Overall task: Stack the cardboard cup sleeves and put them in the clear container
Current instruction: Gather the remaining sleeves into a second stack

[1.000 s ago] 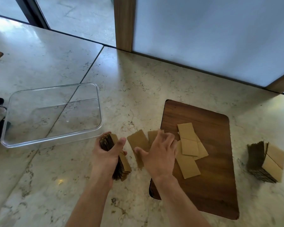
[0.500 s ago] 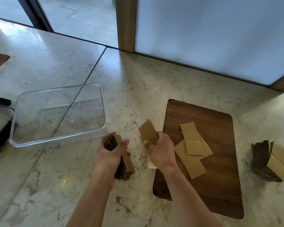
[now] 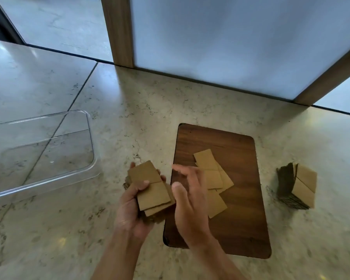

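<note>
My left hand (image 3: 130, 209) grips a stack of brown cardboard cup sleeves (image 3: 152, 188), thumb pressed on the top sleeve. Just to its right my right hand (image 3: 190, 201) hovers with relaxed, spread fingers and holds nothing. Several loose sleeves (image 3: 212, 172) lie overlapping on the dark wooden board (image 3: 240, 209), partly hidden behind my right hand. A second stack of sleeves (image 3: 297, 186) lies on the counter at the right. The clear container (image 3: 90, 138) stands to the left with nothing visible inside, its left part cut off by the frame.
Everything sits on a pale marble counter (image 3: 150, 110). A frosted panel with wooden posts (image 3: 118, 31) rises along the back edge. A seam in the counter (image 3: 83, 83) runs under the container.
My right hand laid the sleeve it held onto the stack in my left hand and let go. The left hand turned the stack flat, face up. The view shifted right.
</note>
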A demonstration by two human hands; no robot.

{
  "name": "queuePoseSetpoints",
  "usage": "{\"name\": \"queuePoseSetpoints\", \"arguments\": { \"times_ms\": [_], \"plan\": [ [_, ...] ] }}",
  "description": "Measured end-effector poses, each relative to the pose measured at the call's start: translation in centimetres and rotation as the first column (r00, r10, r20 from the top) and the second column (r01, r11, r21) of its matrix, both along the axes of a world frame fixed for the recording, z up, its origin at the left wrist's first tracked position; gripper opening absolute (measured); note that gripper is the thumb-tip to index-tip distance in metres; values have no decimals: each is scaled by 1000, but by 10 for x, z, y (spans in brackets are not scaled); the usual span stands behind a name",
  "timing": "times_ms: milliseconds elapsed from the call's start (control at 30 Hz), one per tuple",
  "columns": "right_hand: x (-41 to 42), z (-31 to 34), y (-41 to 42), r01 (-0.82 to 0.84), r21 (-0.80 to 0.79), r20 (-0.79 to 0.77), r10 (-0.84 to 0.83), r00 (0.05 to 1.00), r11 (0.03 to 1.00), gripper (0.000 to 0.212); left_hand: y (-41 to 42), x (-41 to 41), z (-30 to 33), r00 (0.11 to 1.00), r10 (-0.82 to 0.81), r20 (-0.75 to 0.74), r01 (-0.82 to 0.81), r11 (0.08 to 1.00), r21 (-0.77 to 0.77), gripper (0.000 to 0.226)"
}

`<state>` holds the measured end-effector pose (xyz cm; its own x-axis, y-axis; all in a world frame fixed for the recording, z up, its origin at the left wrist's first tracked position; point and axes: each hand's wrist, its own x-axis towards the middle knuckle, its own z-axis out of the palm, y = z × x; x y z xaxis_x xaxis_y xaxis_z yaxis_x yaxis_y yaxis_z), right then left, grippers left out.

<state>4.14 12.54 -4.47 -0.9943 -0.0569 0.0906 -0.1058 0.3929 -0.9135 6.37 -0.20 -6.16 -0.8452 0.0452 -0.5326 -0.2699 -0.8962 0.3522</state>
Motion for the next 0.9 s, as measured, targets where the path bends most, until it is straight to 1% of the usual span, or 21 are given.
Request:
{"name": "queuePoseSetpoints", "arguments": {
  "times_ms": [33, 100, 133, 200, 233, 267, 300, 333, 367, 400, 433, 467, 500, 533, 567, 633, 667, 700, 767, 800, 900],
  "plan": [
    [4, -4, 2, 31, -22, -46, -32, 998, 999, 29, 11, -4, 1, 999, 37, -37, -36, 999, 29, 66],
    [4, -15, 8, 109, -55, -70, -113, 991, 993, 26, 31, -8, 3, 995, -21, -98, 33, 993, 118, 62],
    [1, -16, 12, 133, -73, -70, -138, 988, 988, 27, 37, -9, 2, 992, -55, -116, 71, 988, 140, 65],
    [-6, -18, 21, 92, -79, -89, -99, 991, 993, 25, 41, -13, 0, 994, -51, -95, 62, 992, 111, 70],
    [-10, -18, 27, 58, -95, -90, -67, 994, 994, 23, 40, -15, -1, 995, -33, -90, 41, 995, 88, 66],
    [-16, -18, 34, 72, -111, -71, -81, 994, 991, 20, 38, -18, -4, 995, 3, -104, 5, 997, 79, 63],
    [-25, -20, 44, 157, -96, -37, -161, 986, 983, 18, 38, -21, -8, 993, 53, -106, -45, 996, 73, 62],
    [-37, -22, 55, 288, -20, 6, -288, 958, 958, 20, 37, -22, -13, 991, 101, -92, -96, 993, 62, 61],
    [-51, -23, 67, 389, 128, 67, -400, 914, 912, 25, 36, -22, -15, 989, 131, -70, -128, 991, 48, 59],
    [-64, -24, 77, 391, 330, 131, -451, 883, 859, 38, 34, -20, -18, 990, 133, -53, -131, 991, 37, 58],
    [-74, -26, 84, 297, 528, 179, -446, 877, 795, 55, 33, -19, -19, 992, 122, -34, -121, 992, 15, 64],
    [-80, -26, 88, 178, 660, 220, -414, 883, 730, 70, 32, -16, -22, 994, 110, -16, -110, 994, -6, 74],
    [-83, -27, 89, 96, 717, 251, -385, 888, 690, 80, 31, -13, -22, 995, 95, 11, -95, 995, -28, 79],
    [-85, -28, 90, 68, 727, 274, -380, 884, 683, 83, 31, -11, -24, 997, 77, 17, -76, 996, -42, 73],
    [-87, -29, 93, 76, 710, 291, -390, 874, 701, 82, 31, -11, -23, 998, 55, 14, -54, 997, -49, 56],
    [-92, -27, 105, 70, 641, 362, -382, 850, 764, 62, 32, -12, -23, 999, 35, 22, -34, 998, -53, 31],
    [-94, -25, 113, 56, 586, 413, -357, 838, 808, 43, 32, -13, -23, 999, 32, 35, -30, 998, -58, 33],
    [-97, -24, 121, 43, 531, 452, -326, 831, 846, 27, 32, -15, -22, 998, 27, 49, -24, 997, -67, 49],
    [-99, -19, 137, 57, 441, 476, -287, 831, 896, 16, 33, -19, -17, 996, -2, 91, 13, 993, -117, 94],
    [-99, -18, 144, 79, 397, 477, -279, 834, 915, 12, 34, -21, -15, 996, -8, 89, 21, 988, -154, 103],
    [-97, -9, 156, 150, 303, 451, -280, 847, 941, 12, 38, -23, -14, 998, -19, 65, 37, 960, -276, 90]
  ]
}}
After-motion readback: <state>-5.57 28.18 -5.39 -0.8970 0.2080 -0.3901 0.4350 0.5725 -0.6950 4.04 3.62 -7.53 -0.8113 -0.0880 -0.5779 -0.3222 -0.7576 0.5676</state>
